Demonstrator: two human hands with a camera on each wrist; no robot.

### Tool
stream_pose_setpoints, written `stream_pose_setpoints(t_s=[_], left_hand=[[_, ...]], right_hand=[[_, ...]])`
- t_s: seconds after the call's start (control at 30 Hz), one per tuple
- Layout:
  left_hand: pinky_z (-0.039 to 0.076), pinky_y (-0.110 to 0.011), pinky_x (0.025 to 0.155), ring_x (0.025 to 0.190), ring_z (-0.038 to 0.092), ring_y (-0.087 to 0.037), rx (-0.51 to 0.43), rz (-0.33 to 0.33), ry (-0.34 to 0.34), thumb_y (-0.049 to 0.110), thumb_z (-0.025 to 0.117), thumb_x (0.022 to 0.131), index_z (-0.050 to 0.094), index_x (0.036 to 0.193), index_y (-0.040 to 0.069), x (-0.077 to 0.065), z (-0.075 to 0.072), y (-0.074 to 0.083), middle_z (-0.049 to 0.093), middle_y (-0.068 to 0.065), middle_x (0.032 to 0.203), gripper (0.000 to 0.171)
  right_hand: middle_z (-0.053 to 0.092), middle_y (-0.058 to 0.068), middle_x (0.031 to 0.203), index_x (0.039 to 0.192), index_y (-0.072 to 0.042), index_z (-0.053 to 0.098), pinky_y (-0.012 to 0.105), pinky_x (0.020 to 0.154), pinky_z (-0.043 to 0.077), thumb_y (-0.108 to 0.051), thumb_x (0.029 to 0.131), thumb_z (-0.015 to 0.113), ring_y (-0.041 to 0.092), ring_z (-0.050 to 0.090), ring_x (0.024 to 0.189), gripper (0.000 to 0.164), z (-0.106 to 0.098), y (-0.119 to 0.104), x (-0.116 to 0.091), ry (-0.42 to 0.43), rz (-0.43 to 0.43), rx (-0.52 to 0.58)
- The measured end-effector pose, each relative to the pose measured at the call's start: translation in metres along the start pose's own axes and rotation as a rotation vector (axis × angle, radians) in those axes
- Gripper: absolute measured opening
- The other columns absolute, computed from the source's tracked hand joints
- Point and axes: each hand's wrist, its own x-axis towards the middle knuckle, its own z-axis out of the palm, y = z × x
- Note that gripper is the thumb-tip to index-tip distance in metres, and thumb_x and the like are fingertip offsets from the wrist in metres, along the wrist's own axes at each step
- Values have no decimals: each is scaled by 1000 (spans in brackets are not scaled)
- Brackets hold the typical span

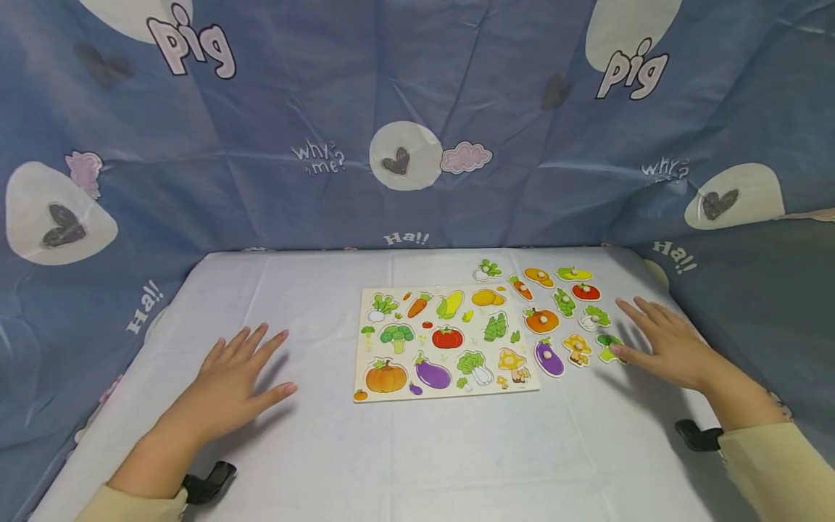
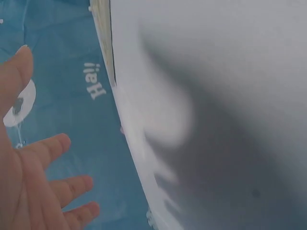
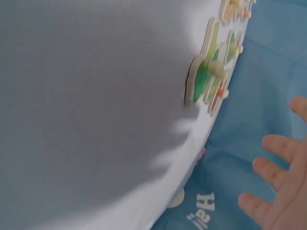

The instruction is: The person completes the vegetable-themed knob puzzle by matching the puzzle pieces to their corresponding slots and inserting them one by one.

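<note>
A flat puzzle board (image 1: 417, 348) printed with vegetables lies in the middle of the white table. To its right are several loose knobbed pieces, among them an eggplant (image 1: 549, 358), a pumpkin (image 1: 541, 320), a mushroom (image 1: 577, 350), a tomato (image 1: 586, 291) and a broccoli (image 1: 608, 346). My left hand (image 1: 228, 384) hovers left of the board with fingers spread, holding nothing. Over the right side, beside the broccoli piece, my right hand (image 1: 675, 348) is held with its fingers spread and nothing in its grasp. In the right wrist view the broccoli piece (image 3: 200, 79) shows its knob.
A white cloth (image 1: 457, 457) covers the table. Blue printed fabric (image 1: 339, 203) rises behind it and along both sides. A white radish piece (image 1: 485, 270) lies beyond the board's back edge, and a carrot piece (image 1: 520, 288) lies near its right back corner.
</note>
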Motion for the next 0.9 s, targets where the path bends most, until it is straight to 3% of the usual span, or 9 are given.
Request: stream_pose_setpoints(t_s=[0.13, 0.67, 0.9], left_hand=[[11, -73, 111, 144, 20, -53, -17, 30, -1, 63, 59, 93, 32, 157, 13, 7, 4, 8, 25, -29, 159, 86], [13, -66, 116, 145, 26, -47, -71, 107, -39, 62, 58, 93, 40, 154, 12, 36, 21, 37, 32, -24, 158, 81], [14, -63, 118, 146, 27, -45, -90, 111, -75, 61, 60, 92, 44, 151, 10, 44, 30, 47, 34, -22, 158, 79]], right_hand=[[20, 32, 158, 161, -16, 19, 77, 104, 17, -50, 92, 66, 57, 17, 142, 90, 0, -7, 6, -9, -6, 54], [29, 34, 153, 150, -5, 41, 77, 103, 24, -51, 93, 66, 57, 24, 137, 77, 1, -26, 17, -93, -4, 92], [35, 33, 149, 150, -4, 39, 77, 102, 26, -50, 92, 68, 56, 28, 134, 79, 2, -25, 18, -144, 58, 118]])
